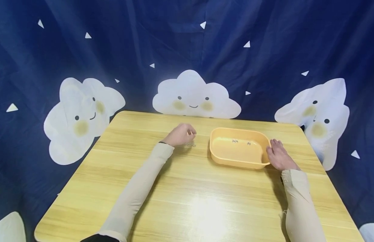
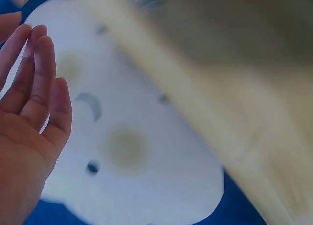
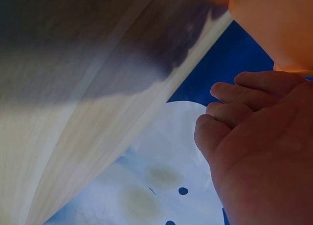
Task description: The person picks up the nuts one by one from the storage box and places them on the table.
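My left hand [image 1: 181, 134] hovers just over a short row of small shiny metal pieces [image 1: 191, 145] on the table. Thumb and index fingertips come together in the left wrist view, where the hand [image 2: 29, 117] shows its palm side; I cannot tell whether a piece sits between them. At the right end of a yellow-orange plastic tray [image 1: 238, 164], my right hand [image 1: 280, 156] rests against the outer wall with its fingers extended. A few similar small metal pieces [image 1: 235, 141] lie on the tray's floor. In the right wrist view the tray [image 3: 274, 24] is beside the fingers.
Both things and hands are on a light wood-grain table [image 1: 174, 188] with rounded corners. Behind its far edge hangs a dark blue curtain [image 1: 174, 40] printed with smiling white clouds and small triangles.
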### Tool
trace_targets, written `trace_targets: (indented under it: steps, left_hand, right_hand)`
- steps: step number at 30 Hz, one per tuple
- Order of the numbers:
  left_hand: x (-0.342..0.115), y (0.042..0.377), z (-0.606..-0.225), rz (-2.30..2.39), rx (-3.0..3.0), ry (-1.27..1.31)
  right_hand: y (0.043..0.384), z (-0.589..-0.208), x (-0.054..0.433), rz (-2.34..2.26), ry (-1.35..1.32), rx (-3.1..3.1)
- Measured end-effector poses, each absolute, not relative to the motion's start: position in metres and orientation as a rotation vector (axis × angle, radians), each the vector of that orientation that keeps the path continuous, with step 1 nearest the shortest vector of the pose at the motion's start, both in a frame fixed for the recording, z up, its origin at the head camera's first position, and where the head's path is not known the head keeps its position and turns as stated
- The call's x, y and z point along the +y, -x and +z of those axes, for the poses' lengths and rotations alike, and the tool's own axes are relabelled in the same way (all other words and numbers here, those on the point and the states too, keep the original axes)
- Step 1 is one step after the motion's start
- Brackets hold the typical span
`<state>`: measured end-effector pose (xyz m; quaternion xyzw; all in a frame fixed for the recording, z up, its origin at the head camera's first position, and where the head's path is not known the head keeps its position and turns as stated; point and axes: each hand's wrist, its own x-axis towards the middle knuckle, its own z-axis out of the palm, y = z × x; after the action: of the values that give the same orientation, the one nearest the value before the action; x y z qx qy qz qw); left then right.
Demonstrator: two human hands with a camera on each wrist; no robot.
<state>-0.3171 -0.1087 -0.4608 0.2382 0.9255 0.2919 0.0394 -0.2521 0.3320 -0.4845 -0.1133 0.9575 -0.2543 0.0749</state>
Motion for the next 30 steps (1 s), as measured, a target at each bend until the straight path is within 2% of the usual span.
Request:
trace_targets:
  steps: [5, 10, 17, 30]
  left_hand:
    - [-0.117, 0.311, -0.436, 1.224, 2.925, -0.752]
    - [-0.123, 0.297, -0.434, 1.378, 2.923, -0.745]
    - [-0.125, 0.284, -0.443, 1.457, 2.901, -0.734]
    - [-0.103, 0.288, -0.440, 1.436, 2.823, -0.825]
  right_hand:
    - [0.253, -0.483, 0.335, -0.752, 0.355, 2.900]
    - [0.253, -0.484, 0.335, -0.752, 0.342, 2.891]
    - [0.253, -0.487, 0.333, -0.777, 0.336, 2.857]
    - [0.251, -0.482, 0.331, -0.778, 0.330, 2.857]
